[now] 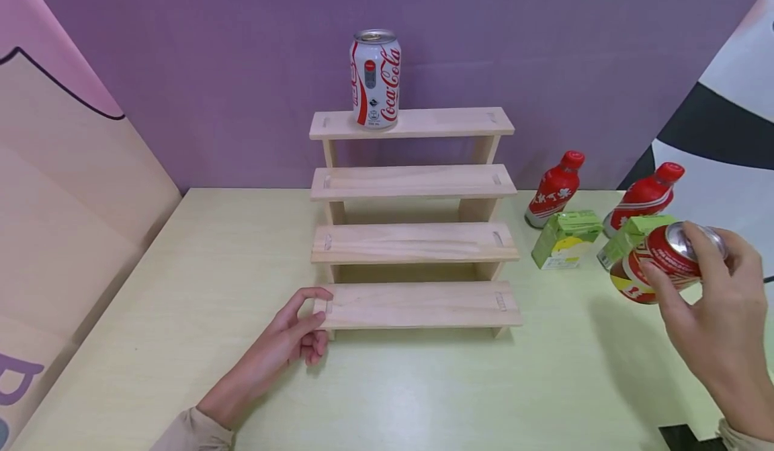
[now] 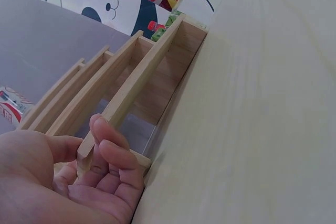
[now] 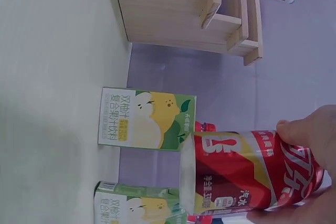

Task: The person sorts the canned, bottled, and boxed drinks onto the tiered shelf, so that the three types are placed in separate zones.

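My right hand [image 1: 719, 303] grips a red soda can [image 1: 659, 263] near its silver top, tilted and raised over the right side of the table. In the right wrist view the can [image 3: 247, 171] shows yellow and white print, with thumb and fingers on either side of its upper end. My left hand [image 1: 296, 330] pinches the left end of the lowest step of a wooden tiered shelf [image 1: 417, 306], thumb on one face and fingers curled around the edge. On the top step, left of its middle, a white Coca-Cola can [image 1: 375, 81] stands upright.
Two red-capped bottles [image 1: 553, 189] stand at the back right of the table. In front of them are two green juice boxes [image 1: 565, 239], one partly hidden by the held can. A purple wall [image 1: 242, 68] rises behind the shelf. Black tape [image 1: 683, 436] marks the front right.
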Available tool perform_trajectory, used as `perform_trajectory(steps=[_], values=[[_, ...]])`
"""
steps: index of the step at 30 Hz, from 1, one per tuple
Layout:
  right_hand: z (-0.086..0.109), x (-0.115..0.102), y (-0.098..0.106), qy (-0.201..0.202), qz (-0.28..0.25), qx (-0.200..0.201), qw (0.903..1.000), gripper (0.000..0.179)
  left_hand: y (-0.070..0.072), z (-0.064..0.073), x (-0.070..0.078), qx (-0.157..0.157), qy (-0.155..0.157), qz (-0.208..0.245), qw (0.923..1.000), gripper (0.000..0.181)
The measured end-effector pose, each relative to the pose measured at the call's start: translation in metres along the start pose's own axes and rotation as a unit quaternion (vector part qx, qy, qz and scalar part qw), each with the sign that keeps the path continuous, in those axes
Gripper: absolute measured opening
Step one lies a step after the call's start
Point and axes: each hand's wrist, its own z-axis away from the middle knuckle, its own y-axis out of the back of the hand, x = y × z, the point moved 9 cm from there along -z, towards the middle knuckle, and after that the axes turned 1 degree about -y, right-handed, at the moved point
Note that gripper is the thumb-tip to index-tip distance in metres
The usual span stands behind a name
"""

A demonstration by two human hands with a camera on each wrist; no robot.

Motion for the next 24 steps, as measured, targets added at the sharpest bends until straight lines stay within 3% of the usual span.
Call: perform_trajectory(steps=[4, 9, 15, 24], values=[[-0.005, -0.010, 0.003, 0.035, -0.011, 0.006, 0.9993, 0.060, 0.000, 0.000, 0.000, -0.001, -0.001, 0.000, 1.0000, 0.037], [-0.016, -0.025, 0.006, 0.067, -0.017, 0.013, 0.9975, 0.077, 0.000, 0.000, 0.000, -0.002, -0.002, -0.001, 1.0000, 0.038], [-0.032, -0.046, 0.008, 0.090, -0.039, 0.014, 0.9951, 0.061, 0.000, 0.001, 0.000, -0.002, -0.002, 0.003, 1.0000, 0.037], [-0.053, -0.071, 0.014, 0.114, -0.056, 0.035, 0.9913, 0.055, 0.000, 0.001, -0.001, 0.001, -0.001, -0.002, 1.0000, 0.039]])
